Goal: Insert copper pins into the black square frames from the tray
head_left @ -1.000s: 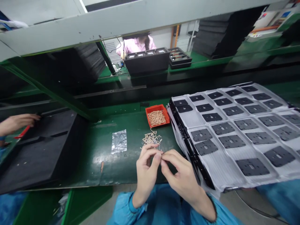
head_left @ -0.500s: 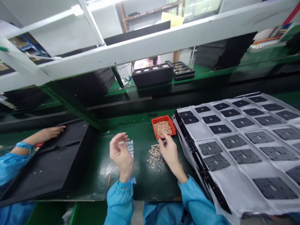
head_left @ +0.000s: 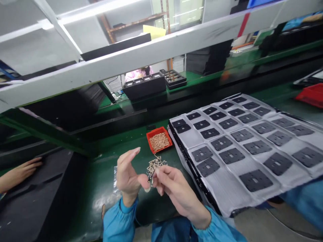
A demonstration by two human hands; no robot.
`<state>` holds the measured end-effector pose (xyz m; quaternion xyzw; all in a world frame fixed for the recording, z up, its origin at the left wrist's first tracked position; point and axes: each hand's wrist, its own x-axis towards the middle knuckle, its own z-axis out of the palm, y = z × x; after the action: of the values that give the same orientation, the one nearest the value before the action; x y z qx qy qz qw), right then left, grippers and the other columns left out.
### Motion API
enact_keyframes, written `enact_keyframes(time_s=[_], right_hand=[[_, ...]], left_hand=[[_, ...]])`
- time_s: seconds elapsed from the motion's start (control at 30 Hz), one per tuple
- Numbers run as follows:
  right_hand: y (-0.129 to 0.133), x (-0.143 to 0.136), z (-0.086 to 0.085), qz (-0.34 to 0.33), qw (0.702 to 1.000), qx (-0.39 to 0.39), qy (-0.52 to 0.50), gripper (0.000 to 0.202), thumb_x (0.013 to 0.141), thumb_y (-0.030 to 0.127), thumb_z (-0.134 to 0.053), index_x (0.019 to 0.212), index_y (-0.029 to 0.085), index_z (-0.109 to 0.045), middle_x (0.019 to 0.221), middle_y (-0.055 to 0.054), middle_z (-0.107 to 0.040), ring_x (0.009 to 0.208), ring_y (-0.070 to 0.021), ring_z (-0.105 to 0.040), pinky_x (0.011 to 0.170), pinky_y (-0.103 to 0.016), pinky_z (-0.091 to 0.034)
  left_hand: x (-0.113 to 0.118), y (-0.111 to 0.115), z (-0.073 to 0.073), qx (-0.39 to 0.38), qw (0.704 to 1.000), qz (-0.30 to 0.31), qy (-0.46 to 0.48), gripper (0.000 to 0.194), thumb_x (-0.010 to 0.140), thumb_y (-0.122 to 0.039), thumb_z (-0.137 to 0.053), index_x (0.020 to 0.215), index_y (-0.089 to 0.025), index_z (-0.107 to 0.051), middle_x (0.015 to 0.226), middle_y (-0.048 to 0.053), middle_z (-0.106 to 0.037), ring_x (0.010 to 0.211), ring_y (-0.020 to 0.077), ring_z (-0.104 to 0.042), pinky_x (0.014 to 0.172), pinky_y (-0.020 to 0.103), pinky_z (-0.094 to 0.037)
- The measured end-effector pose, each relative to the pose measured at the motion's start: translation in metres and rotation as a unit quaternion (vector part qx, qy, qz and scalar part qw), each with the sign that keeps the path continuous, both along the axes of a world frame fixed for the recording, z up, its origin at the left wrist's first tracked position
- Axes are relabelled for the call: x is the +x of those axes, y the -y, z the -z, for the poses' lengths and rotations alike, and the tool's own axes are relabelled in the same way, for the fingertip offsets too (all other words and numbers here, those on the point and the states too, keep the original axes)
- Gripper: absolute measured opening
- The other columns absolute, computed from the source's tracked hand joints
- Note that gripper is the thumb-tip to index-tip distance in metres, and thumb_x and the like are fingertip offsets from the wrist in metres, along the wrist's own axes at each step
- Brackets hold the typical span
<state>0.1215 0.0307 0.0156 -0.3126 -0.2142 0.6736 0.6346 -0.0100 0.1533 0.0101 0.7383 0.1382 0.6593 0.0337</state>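
Note:
My left hand point(head_left: 130, 173) is raised over the green table with its fingers spread and thumb pointing right; nothing shows in it. Close to that thumb, my right hand point(head_left: 171, 188) has thumb and fingers pinched together, on something too small to make out. Just behind the fingertips lies a loose pile of small beige pieces point(head_left: 155, 163). A red tray point(head_left: 148, 138) with many more such pieces sits farther back. Left of my left hand, a clear plastic bag point(head_left: 115, 178) lies partly hidden.
Flat black plates point(head_left: 256, 180) lie in rows on a white-covered stack point(head_left: 227, 198) at the right. A black box point(head_left: 32, 198) stands at the left, with another person's hand point(head_left: 21, 174) on it. A red bin point(head_left: 311, 95) is at the far right.
The view has turned to the right. My right hand has moved from the red tray's front edge towards my left hand, in front of the pile. My left hand's fingers point more upward.

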Motion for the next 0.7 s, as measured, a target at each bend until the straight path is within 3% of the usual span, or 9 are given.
enact_keyframes(time_s=[0.13, 0.3, 0.37, 0.43, 0.47, 0.53, 0.6, 0.7], right_hand=[[0.004, 0.009, -0.001, -0.026, 0.999, -0.013, -0.035, 0.057, 0.075, 0.067, -0.089, 0.089, 0.014, -0.074, 0.069, 0.0, -0.066, 0.053, -0.0054, -0.05, 0.054, -0.02, -0.037], [0.018, 0.018, -0.008, -0.016, 0.998, 0.003, -0.054, 0.052, 0.075, 0.06, -0.092, 0.077, 0.014, -0.068, 0.064, 0.002, -0.061, 0.051, -0.0044, -0.048, 0.053, -0.019, -0.034], [0.03, 0.021, -0.013, 0.026, 0.998, 0.014, -0.048, 0.048, 0.08, 0.057, -0.09, 0.078, 0.015, -0.067, 0.065, 0.002, -0.062, 0.055, -0.0046, -0.049, 0.055, -0.018, -0.036], [0.046, 0.023, -0.017, 0.083, 0.995, 0.033, -0.037, 0.042, 0.087, 0.054, -0.085, 0.082, 0.017, -0.067, 0.069, 0.002, -0.063, 0.059, -0.0047, -0.051, 0.058, -0.017, -0.038], [0.054, 0.026, -0.018, 0.109, 0.992, 0.047, -0.03, 0.038, 0.091, 0.052, -0.082, 0.083, 0.018, -0.068, 0.07, 0.002, -0.064, 0.06, -0.0047, -0.052, 0.06, -0.017, -0.039], [0.072, 0.033, -0.019, 0.161, 0.982, 0.097, -0.009, 0.027, 0.099, 0.045, -0.075, 0.088, 0.021, -0.07, 0.076, 0.001, -0.067, 0.063, -0.0055, -0.055, 0.061, -0.017, -0.042], [0.087, 0.044, -0.019, 0.197, 0.971, 0.135, 0.018, 0.016, 0.102, 0.038, -0.071, 0.093, 0.024, -0.073, 0.081, 0.0, -0.068, 0.068, -0.007, -0.06, 0.064, -0.017, -0.047], [0.102, 0.062, -0.019, 0.265, 0.952, 0.137, 0.071, 0.008, 0.102, 0.032, -0.071, 0.097, 0.027, -0.075, 0.083, 0.0, -0.069, 0.071, -0.0086, -0.063, 0.067, -0.018, -0.052]], left_hand=[[0.012, 0.006, -0.006, 0.03, 0.999, 0.03, -0.009, 0.08, 0.083, -0.075, -0.075, 0.141, -0.021, -0.069, 0.109, 0.01, -0.079, 0.093, 0.0295, -0.078, 0.076, 0.043, -0.067], [0.027, 0.015, -0.014, 0.028, 0.997, 0.069, -0.026, 0.083, 0.082, -0.081, -0.071, 0.141, -0.022, -0.067, 0.106, 0.008, -0.078, 0.088, 0.0278, -0.076, 0.075, 0.04, -0.065], [0.038, 0.021, -0.019, 0.001, 0.995, 0.086, -0.04, 0.08, 0.092, -0.088, -0.048, 0.138, -0.025, -0.065, 0.102, 0.006, -0.075, 0.086, 0.0262, -0.074, 0.075, 0.04, -0.064], [0.054, 0.03, -0.024, -0.056, 0.989, 0.097, -0.094, 0.076, 0.102, -0.082, -0.021, 0.125, -0.026, -0.066, 0.102, 0.006, -0.073, 0.088, 0.0256, -0.073, 0.077, 0.04, -0.063], [0.065, 0.034, -0.025, -0.091, 0.982, 0.095, -0.138, 0.072, 0.105, -0.077, -0.018, 0.116, -0.025, -0.067, 0.104, 0.007, -0.072, 0.092, 0.0258, -0.074, 0.081, 0.041, -0.063], [0.088, 0.044, -0.022, -0.157, 0.955, 0.076, -0.239, 0.053, 0.108, -0.067, -0.04, 0.101, -0.023, -0.068, 0.113, 0.009, -0.073, 0.103, 0.028, -0.073, 0.09, 0.044, -0.061], [0.112, 0.051, -0.013, -0.203, 0.927, 0.042, -0.313, 0.036, 0.1, -0.056, -0.069, 0.095, -0.02, -0.069, 0.122, 0.013, -0.072, 0.115, 0.0332, -0.069, 0.097, 0.051, -0.058], [0.137, 0.055, 0.003, -0.255, 0.893, 0.005, -0.371, 0.029, 0.092, -0.041, -0.082, 0.094, -0.016, -0.069, 0.129, 0.015, -0.068, 0.126, 0.0369, -0.062, 0.103, 0.058, -0.053]])
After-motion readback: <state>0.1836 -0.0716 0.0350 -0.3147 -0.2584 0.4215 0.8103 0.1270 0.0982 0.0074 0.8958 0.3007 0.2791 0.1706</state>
